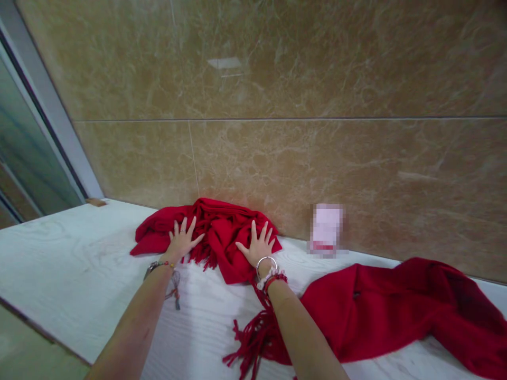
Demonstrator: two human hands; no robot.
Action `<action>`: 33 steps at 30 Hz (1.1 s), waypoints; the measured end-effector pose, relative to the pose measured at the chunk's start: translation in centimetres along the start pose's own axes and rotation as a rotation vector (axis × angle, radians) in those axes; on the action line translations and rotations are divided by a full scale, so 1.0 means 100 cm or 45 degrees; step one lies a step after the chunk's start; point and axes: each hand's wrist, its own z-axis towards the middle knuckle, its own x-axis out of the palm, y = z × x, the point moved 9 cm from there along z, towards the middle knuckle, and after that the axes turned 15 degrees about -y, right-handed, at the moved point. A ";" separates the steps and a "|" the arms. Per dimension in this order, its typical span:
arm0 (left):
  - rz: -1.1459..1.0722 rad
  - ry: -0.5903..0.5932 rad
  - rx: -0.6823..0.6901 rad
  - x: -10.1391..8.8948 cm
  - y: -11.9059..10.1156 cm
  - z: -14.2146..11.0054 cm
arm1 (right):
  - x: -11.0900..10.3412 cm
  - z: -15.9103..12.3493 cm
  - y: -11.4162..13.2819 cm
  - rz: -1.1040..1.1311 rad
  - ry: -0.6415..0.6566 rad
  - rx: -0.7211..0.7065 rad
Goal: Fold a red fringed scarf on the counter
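Note:
Bunched against the wall lies a red fringed scarf, crumpled, with tassels hanging toward me. My left hand rests on its left part, fingers spread. On the right part of the same scarf my right hand presses down, fingers also apart. Neither hand grips the cloth. A second stretch of red fringed cloth runs off to the right, its tassels under my right forearm. Whether the two red pieces join beneath my right wrist I cannot tell.
The white wood-grain surface carries everything and ends at a front left edge. Behind it rises a brown marbled tile wall. A blurred pink-white item stands against the wall. At the left is a metal-framed glass panel.

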 end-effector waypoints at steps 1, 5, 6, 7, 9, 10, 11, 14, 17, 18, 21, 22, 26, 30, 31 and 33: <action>0.004 0.005 0.021 0.004 0.002 0.004 | 0.001 0.001 0.001 0.001 -0.006 0.000; 0.020 0.025 0.095 0.015 0.009 0.015 | 0.006 0.004 0.005 0.006 -0.016 -0.005; 0.026 0.034 0.108 0.016 0.010 0.017 | 0.007 0.005 0.006 0.005 -0.015 -0.006; 0.034 0.044 0.119 0.017 0.010 0.018 | 0.008 0.006 0.007 0.004 -0.014 -0.007; 0.056 0.065 0.136 0.018 0.010 0.019 | 0.009 0.006 0.009 0.001 -0.012 -0.008; 0.068 0.076 0.137 0.017 0.009 0.018 | 0.009 0.007 0.010 -0.002 -0.014 -0.007; 0.077 0.084 0.135 0.017 0.009 0.018 | 0.008 0.007 0.010 -0.005 -0.015 -0.006; 0.087 0.078 0.115 0.015 0.008 0.014 | 0.007 0.005 0.011 -0.019 -0.027 -0.010; 0.056 0.015 0.084 0.008 0.009 0.009 | 0.005 0.003 0.011 -0.036 -0.044 -0.015; 0.038 -0.013 0.064 0.005 0.009 0.007 | 0.004 0.001 0.011 -0.039 -0.048 -0.015; -0.024 -0.072 -0.026 -0.005 0.013 0.000 | 0.001 -0.003 0.010 -0.042 -0.057 -0.015; -0.041 -0.076 -0.062 -0.007 0.015 -0.003 | 0.000 -0.005 0.010 -0.045 -0.060 -0.015; -0.065 -0.043 -0.156 -0.014 0.019 -0.018 | -0.004 -0.012 0.008 -0.058 -0.050 -0.002; -0.039 -0.044 -0.182 -0.024 0.020 -0.033 | -0.009 -0.020 0.006 -0.030 -0.026 0.010; -0.036 -0.037 -0.186 -0.027 0.020 -0.037 | -0.010 -0.021 0.005 -0.017 -0.018 0.014; -0.047 -0.011 -0.187 -0.030 0.020 -0.045 | -0.012 -0.025 0.002 0.005 -0.006 0.031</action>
